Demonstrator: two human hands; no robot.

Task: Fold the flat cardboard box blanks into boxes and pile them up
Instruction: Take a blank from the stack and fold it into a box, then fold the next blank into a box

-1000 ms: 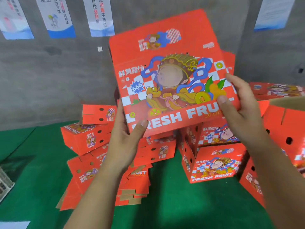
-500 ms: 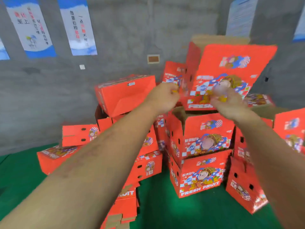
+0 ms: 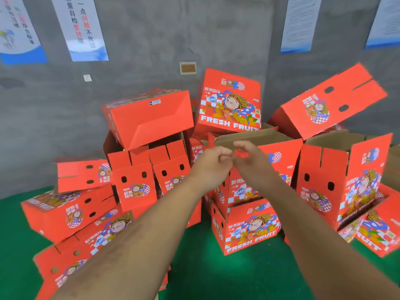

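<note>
While both arms reach out over the green floor (image 3: 205,269), the left hand (image 3: 211,164) and right hand (image 3: 249,161) meet in front of the pile (image 3: 151,169) of red boxes. The fingers of both hands are loosely curled. They hold nothing, though the right fingertips (image 3: 239,146) may just touch the brown flap (image 3: 249,137) of the open box (image 3: 270,169) behind them; the blur makes that hard to tell. One box (image 3: 229,102) sits on top at the back by the grey wall (image 3: 151,61). Another box (image 3: 249,228) stands on the floor below the hands.
</note>
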